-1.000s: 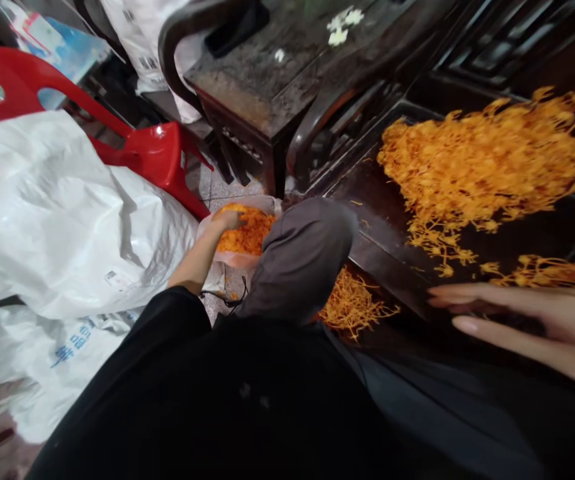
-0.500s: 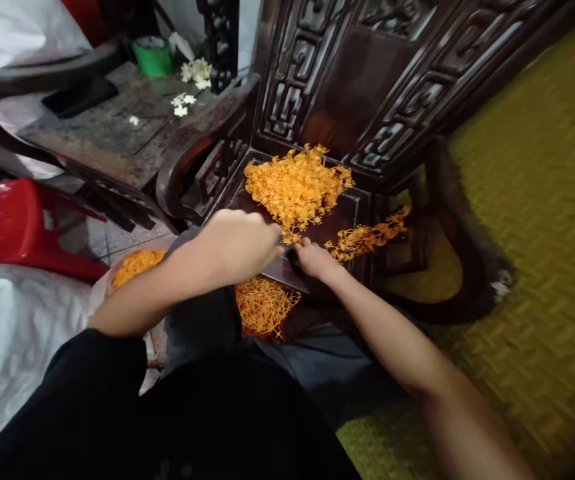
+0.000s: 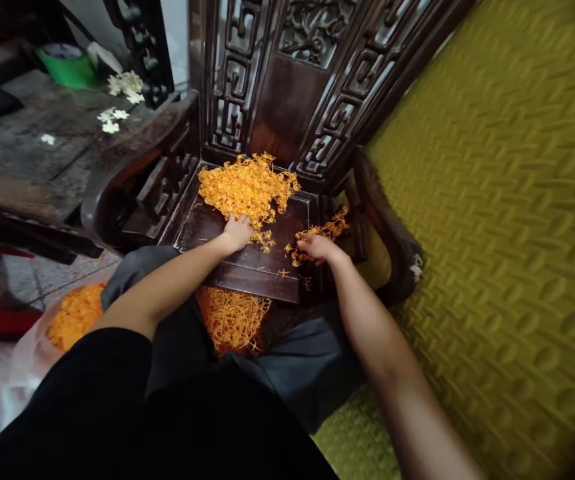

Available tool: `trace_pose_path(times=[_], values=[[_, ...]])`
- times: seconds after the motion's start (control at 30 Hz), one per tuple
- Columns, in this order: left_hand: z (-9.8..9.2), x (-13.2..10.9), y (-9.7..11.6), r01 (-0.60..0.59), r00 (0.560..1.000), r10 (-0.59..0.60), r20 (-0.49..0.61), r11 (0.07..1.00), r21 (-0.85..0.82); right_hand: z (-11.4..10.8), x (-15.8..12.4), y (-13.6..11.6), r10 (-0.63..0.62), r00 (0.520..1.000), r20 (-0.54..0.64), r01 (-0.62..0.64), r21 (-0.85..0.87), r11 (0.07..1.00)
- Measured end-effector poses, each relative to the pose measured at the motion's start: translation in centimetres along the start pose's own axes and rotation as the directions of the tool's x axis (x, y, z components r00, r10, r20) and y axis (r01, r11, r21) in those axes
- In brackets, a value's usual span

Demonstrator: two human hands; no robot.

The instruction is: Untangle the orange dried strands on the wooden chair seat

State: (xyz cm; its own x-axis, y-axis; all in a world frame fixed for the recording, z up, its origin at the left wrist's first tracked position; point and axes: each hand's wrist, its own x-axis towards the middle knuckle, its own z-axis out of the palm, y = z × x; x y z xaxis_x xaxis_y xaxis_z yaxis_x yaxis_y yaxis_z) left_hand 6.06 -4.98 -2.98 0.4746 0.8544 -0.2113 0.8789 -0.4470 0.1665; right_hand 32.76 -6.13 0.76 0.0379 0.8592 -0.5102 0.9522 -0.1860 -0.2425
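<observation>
Dark seat (image 3: 272,262), front edge (image 3: 262,282) near, gap between hands (image 3: 238,233) (image 3: 320,249), orange pile (image 3: 244,187) beyond

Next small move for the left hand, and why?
I'd likely pinch one orange piece from the near edge of the heap: the left hand is right at that edge, where pieces trail loose onto the seat, while the right hand is at the smaller pile.

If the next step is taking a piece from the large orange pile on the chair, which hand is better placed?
Probably the left hand: it is at the near edge of the large orange pile. The right hand is farther away, at the smaller orange cluster.
</observation>
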Motion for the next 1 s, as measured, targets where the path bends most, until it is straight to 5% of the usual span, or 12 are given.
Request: trace_pose_path(times=[0.17,0.33,0.4,0.47,0.5,0.57,0.6,0.67,0.73,0.87,0.93,1.0], values=[[-1.2,-0.8,0.3,-0.038,0.999,0.039,0.013,0.998,-0.041,3.3,2.1,-1.9,0.022,0.996,-0.089,-0.024,-0.014,1.0],[-3.1,-2.3,-1.0,-0.057,0.99,0.012,-0.139,0.945,-0.322,1.5,0.8,-5.1,-0.14,0.926,-0.349,0.179,0.081,0.981],[-4.0,-2.5,-1.1,-0.076,0.977,-0.058,-0.206,0.805,-0.588,0.6,-0.8,-6.5,-0.256,0.774,-0.58,0.44,0.201,0.875],[-4.9,-2.3,-0.5,-0.123,0.979,-0.08,-0.189,0.509,-0.852,0.3,-2.8,-7.7,-0.302,0.616,-0.728,0.693,0.317,0.648],[-5.4,-2.1,-0.2,-0.155,0.978,-0.081,-0.19,0.321,-0.934,0.5,-3.7,-8.2,-0.335,0.6,-0.727,0.755,0.376,0.537],[-6.1,-1.8,0.4,-0.255,0.954,-0.153,-0.259,0.043,-0.966,1.1,-5.1,-8.7,-0.478,0.668,-0.57,0.744,0.493,0.451],[-6.4,-1.7,0.6,-0.319,0.923,-0.223,-0.313,0.012,-0.948,1.5,-5.5,-8.8,-0.549,0.699,-0.459,0.711,0.526,0.466],[-6.6,-1.8,0.6,-0.406,0.84,-0.33,-0.431,0.145,-0.902,2.0,-5.9,-8.9,-0.594,0.74,-0.316,0.653,0.551,0.519],[-6.5,-2.3,0.6,-0.393,0.806,-0.315,-0.501,0.348,-0.851,2.2,-5.7,-9.2,-0.505,0.792,-0.342,0.589,0.643,0.49],[-6.3,-3.3,1.9,-0.367,0.856,-0.147,-0.496,0.504,-0.782,2.0,-5.0,-10.4,-0.217,0.898,-0.383,0.414,0.903,0.116],[-6.4,-3.4,2.9,-0.356,0.883,-0.148,-0.446,0.408,-0.841,1.7,-4.8,-11.0,-0.135,0.914,-0.382,0.384,0.923,-0.014],[-6.8,-3.2,3.5,-0.313,0.911,-0.227,-0.345,0.164,-0.935,1.1,-4.9,-11.2,-0.094,0.916,-0.39,0.385,0.92,-0.072]])
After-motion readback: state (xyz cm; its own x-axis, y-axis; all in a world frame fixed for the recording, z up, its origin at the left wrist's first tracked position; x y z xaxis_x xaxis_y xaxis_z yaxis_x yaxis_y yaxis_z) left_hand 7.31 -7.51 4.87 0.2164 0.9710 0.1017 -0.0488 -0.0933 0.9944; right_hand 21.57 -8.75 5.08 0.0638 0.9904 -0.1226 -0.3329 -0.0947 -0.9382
